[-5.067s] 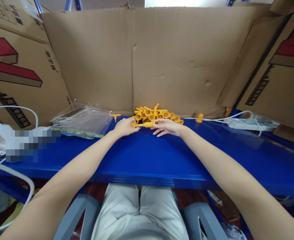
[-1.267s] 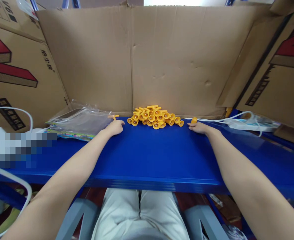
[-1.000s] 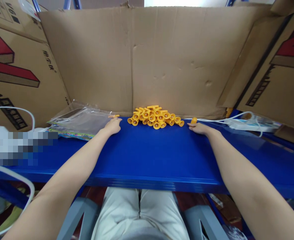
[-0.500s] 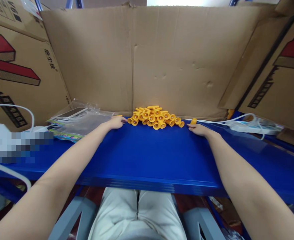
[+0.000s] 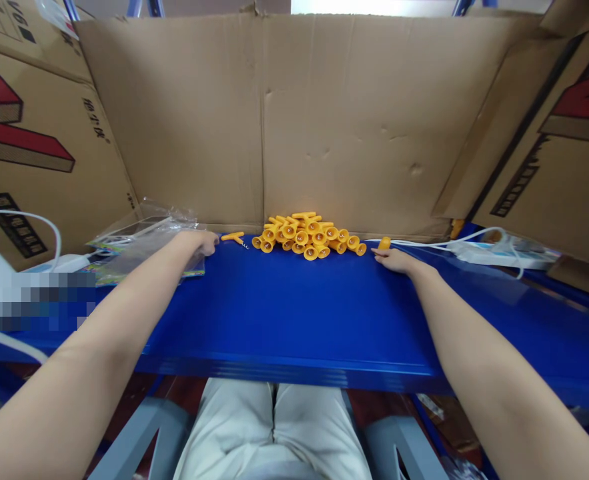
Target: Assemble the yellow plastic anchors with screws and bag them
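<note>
My left hand (image 5: 201, 243) is at the back left, over the edge of the plastic bags. Its fingers point right and down, mostly hidden, so I cannot tell what they hold. Just right of it lies a yellow T-handled corkscrew (image 5: 233, 237), its metal spiral showing. A low pile of yellow corkscrews (image 5: 311, 237) with bell-shaped ends facing me rests against the cardboard. At the pile's right end, my right hand (image 5: 393, 260) lies with fingers stretched left. A yellow piece (image 5: 385, 243) shows right behind these fingers, its lower part hidden.
The blue tabletop (image 5: 294, 313) runs to a front edge above my lap. Clear plastic bags (image 5: 139, 250) lie left, beside a white device and cable. A power strip (image 5: 504, 253) with white cords lies right. A cardboard sheet (image 5: 349, 120) stands behind, with boxes at both sides.
My left hand has moved left, away from the pile, uncovering the corkscrew with its spiral. My right hand and the pile have stayed in place; the view has shifted slightly.
</note>
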Demonstrator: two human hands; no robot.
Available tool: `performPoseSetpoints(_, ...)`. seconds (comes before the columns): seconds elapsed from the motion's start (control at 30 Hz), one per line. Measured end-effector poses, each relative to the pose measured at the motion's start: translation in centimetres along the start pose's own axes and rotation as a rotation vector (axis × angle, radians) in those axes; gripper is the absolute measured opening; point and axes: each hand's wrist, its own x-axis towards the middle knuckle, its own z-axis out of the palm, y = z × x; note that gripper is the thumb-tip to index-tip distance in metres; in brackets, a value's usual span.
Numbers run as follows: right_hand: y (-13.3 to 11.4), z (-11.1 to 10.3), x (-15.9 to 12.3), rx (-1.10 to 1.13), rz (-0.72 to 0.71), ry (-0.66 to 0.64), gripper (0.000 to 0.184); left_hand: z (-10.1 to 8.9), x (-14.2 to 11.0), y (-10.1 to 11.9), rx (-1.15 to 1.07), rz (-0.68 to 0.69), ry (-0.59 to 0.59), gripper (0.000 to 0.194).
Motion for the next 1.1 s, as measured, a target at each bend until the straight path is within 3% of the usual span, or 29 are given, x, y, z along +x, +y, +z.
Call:
performPoseSetpoints(0.17,-0.2,0.0,-0.2,-0.015,0.006,0.004,0.051,0.8,0.0,-0.6,0.047,-0.008,-0.048,0.076)
performPoseSetpoints(0.4,0.2,0.1,0.3,-0.010,-0.005,0.022,0.050,2.3,0.0,-1.5,0.095,0.034,0.227,0.067)
performPoseSetpoints(0.67,-0.2,-0.2,-0.1,-0.028,-0.004,0.008,0.051,1.3,-0.2,-1.2,0.089,0.049,0.316,0.065)
performPoseSetpoints(0.8,-0.1,-0.1,-0.1,-0.013,-0.012,0.022,0.050,0.6,-0.1,0.6,0.073,0.064,0.259,0.069)
performPoseSetpoints(0.97,-0.1,0.0,0.0,0.007,0.009,0.009,0.051,-0.1,0.4,3.2,-0.010,0.015,0.040,0.079)
performPoseSetpoints(1.1,0.3,0.2,0.3,0.023,0.003,0.056,0.050,-0.6,0.8,4.8,0.038,-0.006,0.049,0.077)
